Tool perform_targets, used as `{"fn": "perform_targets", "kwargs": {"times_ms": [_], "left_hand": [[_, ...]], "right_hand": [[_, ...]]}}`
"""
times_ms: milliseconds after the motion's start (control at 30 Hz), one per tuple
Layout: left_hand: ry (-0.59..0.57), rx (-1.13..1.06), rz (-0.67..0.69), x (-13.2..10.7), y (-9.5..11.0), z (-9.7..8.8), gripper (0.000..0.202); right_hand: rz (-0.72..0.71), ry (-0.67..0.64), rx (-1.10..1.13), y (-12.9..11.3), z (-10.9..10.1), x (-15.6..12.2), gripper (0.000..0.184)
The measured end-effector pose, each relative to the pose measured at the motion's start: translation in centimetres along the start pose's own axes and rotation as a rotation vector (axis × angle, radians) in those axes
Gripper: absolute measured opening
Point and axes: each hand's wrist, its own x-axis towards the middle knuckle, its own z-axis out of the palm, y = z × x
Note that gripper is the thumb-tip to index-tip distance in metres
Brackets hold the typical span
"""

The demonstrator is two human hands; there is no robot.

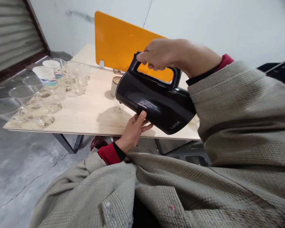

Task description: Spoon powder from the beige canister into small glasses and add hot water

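Note:
A black electric kettle (154, 98) hangs tilted over the table, its spout end low on the left. My right hand (156, 53) is closed round its handle. My left hand (135, 128) rests against the kettle's lower side, thumb up on the body and fingers stretched along the underside, steadying it. Below the spout end stands a small clear cup (118, 109), partly hidden by the kettle. Just behind that is a pale round container (114, 85) with a tan top, also partly covered. I cannot make out any stream of liquid.
Several clear plastic cups (38, 110) with dark bits at their bottoms crowd the left of the wooden table (85, 122). Two white paper cups (44, 73) stand among them. An orange divider panel (116, 41) rises along the back edge, before a white wall.

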Motion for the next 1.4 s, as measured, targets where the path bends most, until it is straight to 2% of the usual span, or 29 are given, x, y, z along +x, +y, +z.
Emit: {"fn": "perform_targets", "kwargs": {"times_ms": [100, 133, 367, 533, 700, 833, 967, 1100, 1200, 1300, 1400], "left_hand": [[-0.002, -0.006, -0.003, 0.0, 0.0, -0.1, 0.054], [-0.004, -0.006, 0.001, 0.1, 0.0, -0.1, 0.054], [-0.029, 0.012, 0.025, 0.0, 0.2, -0.2, 0.057], [-0.017, 0.075, 0.048, 0.0, 0.4, -0.3, 0.054], [-0.024, 0.199, 0.079, -0.2, 0.3, -0.6, 0.059], [-0.006, 0.298, 0.120, -0.1, 0.1, -0.8, 0.065], [0.014, 0.334, 0.204, 0.6, 0.0, -1.0, 0.063], [0.017, 0.379, 0.287, 0.9, 0.2, -1.4, 0.061], [0.068, 0.421, 0.286, 0.3, 0.8, -2.6, 0.068], [0.132, 0.498, 0.322, -0.4, 2.1, -4.7, 0.066], [0.262, 0.659, 0.505, -0.1, 4.1, -7.7, 0.055]], "right_hand": [[-0.014, -0.187, -0.436, -0.7, -0.2, -0.3, 0.055], [-0.020, -0.194, -0.477, -0.9, -0.3, -0.3, 0.056], [0.009, -0.166, -0.401, -1.2, -0.7, -0.4, 0.054], [-0.012, -0.117, -0.383, -0.8, -1.4, -2.4, 0.041], [0.131, 0.058, -0.077, 0.7, -2.4, -7.0, 0.038], [0.137, 0.191, 0.221, 3.1, -2.1, -10.3, 0.032], [0.140, 0.317, 0.529, 5.6, -1.1, -11.9, 0.038], [0.147, 0.443, 0.730, 7.4, -0.2, -12.2, 0.042], [0.152, 0.516, 0.858, 8.1, 0.4, -11.7, 0.040], [0.180, 0.604, 0.951, 8.8, 1.1, -10.3, 0.039], [0.177, 0.705, 0.963, 10.1, 2.2, -7.6, 0.040]]}}
